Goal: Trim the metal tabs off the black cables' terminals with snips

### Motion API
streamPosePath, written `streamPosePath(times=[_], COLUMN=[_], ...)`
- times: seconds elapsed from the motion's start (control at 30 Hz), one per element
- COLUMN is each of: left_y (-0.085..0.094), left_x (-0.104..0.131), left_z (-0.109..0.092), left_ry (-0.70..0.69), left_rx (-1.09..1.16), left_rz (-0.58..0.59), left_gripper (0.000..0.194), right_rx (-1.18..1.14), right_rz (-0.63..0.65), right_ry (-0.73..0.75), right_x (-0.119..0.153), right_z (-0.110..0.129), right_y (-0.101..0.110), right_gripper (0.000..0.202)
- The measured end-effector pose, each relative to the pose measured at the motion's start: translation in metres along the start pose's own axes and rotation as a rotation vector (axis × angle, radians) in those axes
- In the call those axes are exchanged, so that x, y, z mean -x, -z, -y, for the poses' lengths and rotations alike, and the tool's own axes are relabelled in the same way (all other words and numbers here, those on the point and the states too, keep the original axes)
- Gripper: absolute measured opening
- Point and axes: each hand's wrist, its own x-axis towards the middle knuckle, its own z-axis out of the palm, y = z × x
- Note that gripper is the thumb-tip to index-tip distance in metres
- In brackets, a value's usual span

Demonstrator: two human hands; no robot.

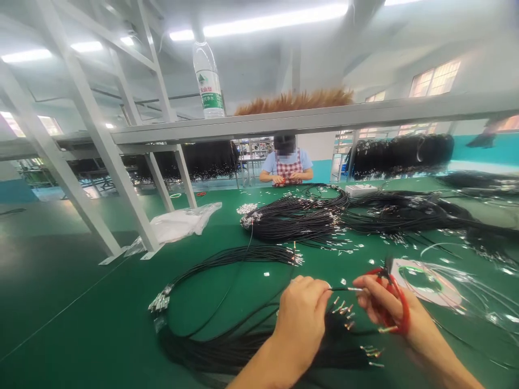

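Near the bottom centre, my left hand (303, 319) is closed on a black cable (339, 289), whose end points right. My right hand (379, 302) has red-handled scissors (401, 308) looped around it, dark blades upward, and its fingertips pinch the pale tip of the same cable. Beneath my left hand lies a bundle of black cables (211, 351) with bare ends fanned out at the right. A smaller cable bundle (243, 254) curves behind it on the green table (121, 313).
Larger cable piles (295, 219) lie further back. A clear plastic bag (174, 224) sits by the white rack legs (130, 189). A coil on a pale disc (425, 283) is at right. Overhead, a shelf (259, 127) holds a bottle (208, 81). A person (287, 162) sits opposite.
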Motion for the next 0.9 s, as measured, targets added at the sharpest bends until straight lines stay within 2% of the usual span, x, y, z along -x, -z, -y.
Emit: streamPosePath(times=[0.13,0.23,0.37,0.43,0.53,0.6,0.67,0.77,0.9], left_y=[-0.006,-0.007,-0.01,-0.009,-0.007,-0.006,-0.005,-0.005,-0.004], left_x=[0.003,0.004,0.006,0.007,0.006,0.003,0.0,-0.003,-0.003], left_z=[0.004,0.005,0.001,-0.002,-0.006,-0.005,-0.001,0.005,0.002], left_ry=[-0.018,-0.008,-0.06,-0.005,0.242,0.419,0.522,0.51,0.429], left_rx=[-0.152,-0.187,-0.176,-0.053,0.281,0.492,0.63,0.723,0.716], left_rz=[0.013,0.046,0.094,0.107,0.165,0.234,0.238,0.141,0.096], left_gripper=[0.027,0.027,0.027,0.028,0.027,0.028,0.026,0.019,0.014], right_rx=[-0.006,0.033,0.018,0.022,0.116,0.17,0.181,0.109,-0.033], right_rz=[0.059,0.073,0.065,0.054,0.015,0.043,0.079,0.006,-0.087], right_ry=[-0.002,-0.001,-0.01,0.018,0.084,0.092,0.068,0.049,0.052], right_x=[0.002,0.0,0.003,0.009,0.02,0.025,0.027,0.022,0.013], right_z=[-0.001,-0.008,-0.015,-0.013,-0.003,0.003,0.005,0.001,-0.009], right_y=[-0.002,-0.003,-0.01,-0.016,-0.025,-0.03,-0.033,-0.031,-0.023], right_gripper=[0.033,0.031,0.033,0.033,0.032,0.033,0.035,0.033,0.028])
